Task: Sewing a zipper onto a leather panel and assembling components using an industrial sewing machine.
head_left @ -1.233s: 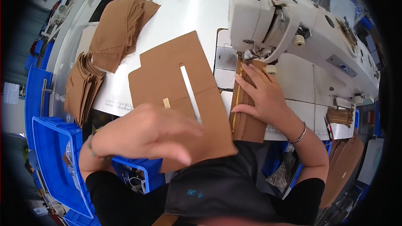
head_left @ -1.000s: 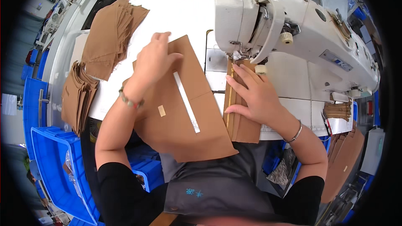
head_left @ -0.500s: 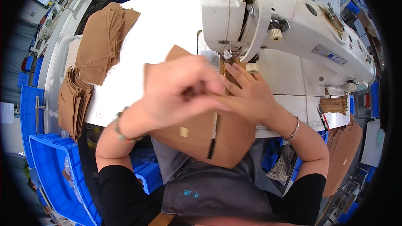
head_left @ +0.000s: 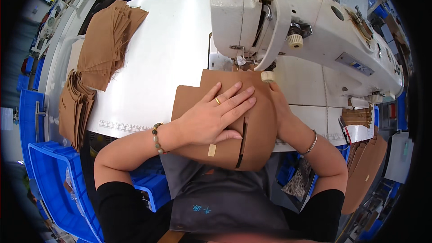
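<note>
A brown fabric piece [head_left: 193,101] with a dark slot and a small pale tab lies under the needle area of a white sewing machine [head_left: 270,22], its near end hanging over the table edge. Flat on top of it rests my left hand [head_left: 211,116], open, fingers stretched toward the upper right. At the piece's right edge is my right hand [head_left: 283,116]; the fabric covers its thumb side and most of its fingers. What shows of those fingers is stretched toward the presser foot. The needle itself is hard to make out.
Stacks of brown fabric pieces [head_left: 105,40] lie on the white table [head_left: 168,31] at left. More brown pieces [head_left: 366,171] hang at the right edge, near small brown strips [head_left: 357,117] and scissors [head_left: 345,128]. Blue bins [head_left: 58,184] stand below left.
My left hand has come down from its blurred, raised position and flattened onto the fabric. The raised fabric flap now lies flatter, covering part of my right hand, whose spread fingers showed before.
</note>
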{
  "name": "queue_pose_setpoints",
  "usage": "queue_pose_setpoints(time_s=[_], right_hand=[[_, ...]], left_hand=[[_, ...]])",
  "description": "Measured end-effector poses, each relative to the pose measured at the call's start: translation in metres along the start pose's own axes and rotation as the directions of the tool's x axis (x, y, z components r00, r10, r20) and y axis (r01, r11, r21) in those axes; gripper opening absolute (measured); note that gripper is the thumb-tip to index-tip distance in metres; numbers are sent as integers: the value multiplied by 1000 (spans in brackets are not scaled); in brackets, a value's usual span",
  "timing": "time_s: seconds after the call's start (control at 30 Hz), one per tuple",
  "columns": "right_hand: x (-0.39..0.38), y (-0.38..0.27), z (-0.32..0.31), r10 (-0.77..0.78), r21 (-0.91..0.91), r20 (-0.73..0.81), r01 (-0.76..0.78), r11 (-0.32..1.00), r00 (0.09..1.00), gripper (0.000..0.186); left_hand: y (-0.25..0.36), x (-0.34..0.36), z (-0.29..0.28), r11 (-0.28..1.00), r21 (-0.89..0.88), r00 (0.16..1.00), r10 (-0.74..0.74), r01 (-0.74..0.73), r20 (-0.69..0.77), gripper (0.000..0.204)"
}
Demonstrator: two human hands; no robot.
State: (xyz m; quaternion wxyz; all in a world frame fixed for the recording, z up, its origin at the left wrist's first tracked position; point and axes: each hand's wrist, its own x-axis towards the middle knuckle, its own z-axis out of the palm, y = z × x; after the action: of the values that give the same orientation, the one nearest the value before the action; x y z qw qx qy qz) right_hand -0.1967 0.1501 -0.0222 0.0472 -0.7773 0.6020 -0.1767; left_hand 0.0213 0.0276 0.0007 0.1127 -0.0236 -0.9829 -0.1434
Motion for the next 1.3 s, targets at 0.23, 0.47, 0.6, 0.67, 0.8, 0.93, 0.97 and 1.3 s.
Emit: queue_pose_setpoints(time_s=[0.23, 0.47, 0.6, 0.67, 0.8, 0.93, 0.97, 1.3], right_hand=[[0, 4, 17, -103, -171, -53, 93, 981, 993, 58], [-5, 5, 18, -100, -220, -40, 88, 972, 994, 54], [-6, 3, 13, 30, 98, -71, -22, 995, 997, 48], [-7, 3, 10, 84, 247, -141, -47, 968, 986, 44], [-5, 2, 10, -44, 136, -245, 79, 988, 969, 43], [-5, 1, 9, -40, 122, -252, 72, 990, 967, 47], [-5, 0, 9, -36, 125, -253, 69, 990, 967, 48], [3, -5, -2, -68, 53, -199, 80, 995, 978, 58]], left_hand=[[6, 15, -2, 999, -28, 999, -35, 35, -6, 92], [9, 25, -2, 998, -21, 998, -59, 58, -38, 80], [-3, 16, -4, 959, -235, 970, -198, 161, -144, 71], [-8, 10, -4, 965, -134, 969, -237, 226, -75, 63], [-16, 8, -3, 975, -38, 972, -220, 217, -86, 55], [-17, 8, -3, 976, -42, 972, -215, 212, -96, 53], [-17, 8, -2, 976, -52, 971, -218, 214, -99, 53], [-43, 15, -9, 985, -10, 977, -171, 171, -127, 46]])
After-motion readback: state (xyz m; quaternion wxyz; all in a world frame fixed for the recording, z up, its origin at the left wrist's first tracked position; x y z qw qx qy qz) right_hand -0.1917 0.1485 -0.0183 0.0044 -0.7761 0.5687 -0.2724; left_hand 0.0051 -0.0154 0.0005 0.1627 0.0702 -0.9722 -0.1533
